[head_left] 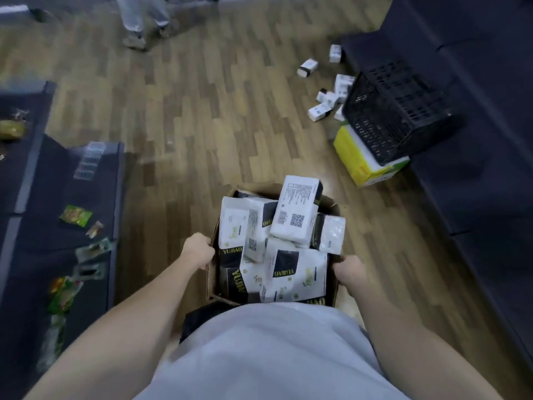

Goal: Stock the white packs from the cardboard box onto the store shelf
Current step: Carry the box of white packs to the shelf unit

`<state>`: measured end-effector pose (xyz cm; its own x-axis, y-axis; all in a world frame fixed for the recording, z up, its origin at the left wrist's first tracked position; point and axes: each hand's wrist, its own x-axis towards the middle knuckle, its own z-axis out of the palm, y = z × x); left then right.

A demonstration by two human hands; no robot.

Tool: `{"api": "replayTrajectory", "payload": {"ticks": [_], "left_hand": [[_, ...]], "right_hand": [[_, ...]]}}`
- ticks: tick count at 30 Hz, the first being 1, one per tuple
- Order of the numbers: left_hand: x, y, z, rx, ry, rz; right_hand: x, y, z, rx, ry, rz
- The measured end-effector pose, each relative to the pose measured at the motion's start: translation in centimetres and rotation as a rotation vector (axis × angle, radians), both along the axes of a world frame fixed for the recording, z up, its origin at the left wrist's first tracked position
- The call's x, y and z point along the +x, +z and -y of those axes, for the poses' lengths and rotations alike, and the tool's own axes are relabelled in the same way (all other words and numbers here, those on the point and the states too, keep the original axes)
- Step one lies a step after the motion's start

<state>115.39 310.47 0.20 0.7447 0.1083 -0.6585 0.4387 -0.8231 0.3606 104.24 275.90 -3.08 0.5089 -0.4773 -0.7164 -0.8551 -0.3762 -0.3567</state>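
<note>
The wood-plank floor (202, 116) filled most of the view, with dark store shelves along both sides: a left shelf (43, 197) carrying green snack packets (75, 216) near its front edge, and a long dark right shelf (476, 168) with nothing visible on it. Against the right shelf's edge a black plastic basket (395, 111) sat tilted on a yellow and white carton (363, 163), and small white boxes (320, 111) lay scattered on the floor just beside them. Another person's legs (141, 21) stood at the far edge of the floor.

Between the two hands hung the cardboard box (212, 272), held in front of the body above the floor and piled with white packs (297, 209), the top one sticking above the rim. The left hand (199, 252) gripped the box's left wall with fingers curled over the rim; the right hand (350, 272) gripped the right wall the same way. Both grips held only the box, touching none of the packs.
</note>
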Motion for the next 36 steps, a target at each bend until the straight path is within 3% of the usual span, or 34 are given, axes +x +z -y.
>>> {"api": "replayTrajectory", "payload": {"ticks": [5, 9, 17, 21, 30, 36], "left_hand": [[8.8, -0.4, 0.1, -0.017, -0.126, -0.051], [15.5, 0.8, 1.7, 0.010, -0.196, 0.010], [27.0, 0.7, 9.8, 0.045, -0.459, 0.005], [32.5, 0.7, 15.5, 0.095, -0.546, 0.022], [45.9, 1.4, 26.0, 0.200, -0.505, 0.040], [53.1, 1.1, 30.7, 0.194, -0.515, 0.057]], "right_hand": [[5.5, 1.5, -1.5, -0.108, -0.090, 0.038], [10.2, 3.9, -2.2, -0.195, -0.156, 0.110], [12.5, 2.5, 0.2, -0.094, -0.370, 0.038], [17.0, 1.1, 4.5, -0.039, -0.468, 0.109], [32.4, 1.0, 16.8, 0.016, -0.397, 0.073], [38.5, 0.0, 21.2, 0.043, -0.422, 0.067]]}}
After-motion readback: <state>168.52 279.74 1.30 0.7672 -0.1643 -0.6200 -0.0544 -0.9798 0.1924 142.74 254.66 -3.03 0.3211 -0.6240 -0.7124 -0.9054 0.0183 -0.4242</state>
